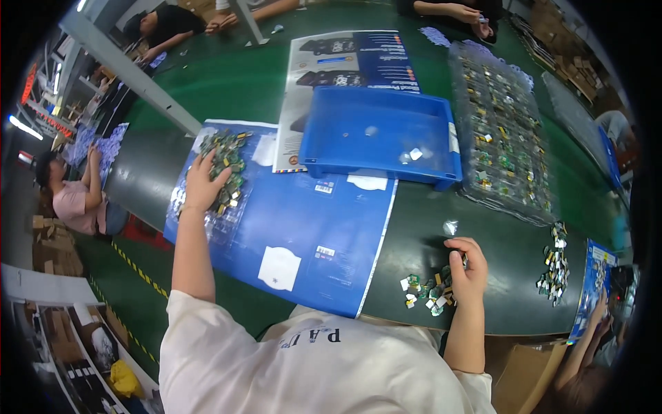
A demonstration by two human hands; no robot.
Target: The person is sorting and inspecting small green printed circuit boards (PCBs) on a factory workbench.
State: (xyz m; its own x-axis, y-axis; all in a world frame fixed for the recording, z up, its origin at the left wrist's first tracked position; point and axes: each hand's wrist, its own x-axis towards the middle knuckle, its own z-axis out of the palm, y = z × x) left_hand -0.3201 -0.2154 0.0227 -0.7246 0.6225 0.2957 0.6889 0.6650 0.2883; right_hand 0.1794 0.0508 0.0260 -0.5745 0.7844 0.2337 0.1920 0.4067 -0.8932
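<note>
My left hand (201,183) is on a heap of small green circuit boards (233,164), its fingers spread over the near-left side of the heap. Under these boards lies a blue printed sheet (296,221). Above the dark table my right hand (470,268) is closed, thumb against curled fingers; whatever may be between them is hidden. Just left of that hand is a smaller cluster of green and white boards (429,294). A small shiny clear piece (450,227) lies beyond its fingertips.
A blue plastic bin (380,170) with a few small bits inside stands ahead. To its right are stacked clear trays (507,134) full of boards. Another board pile (554,265) lies far right. A grey metal post (134,72) rises at left. Other people work around the tables.
</note>
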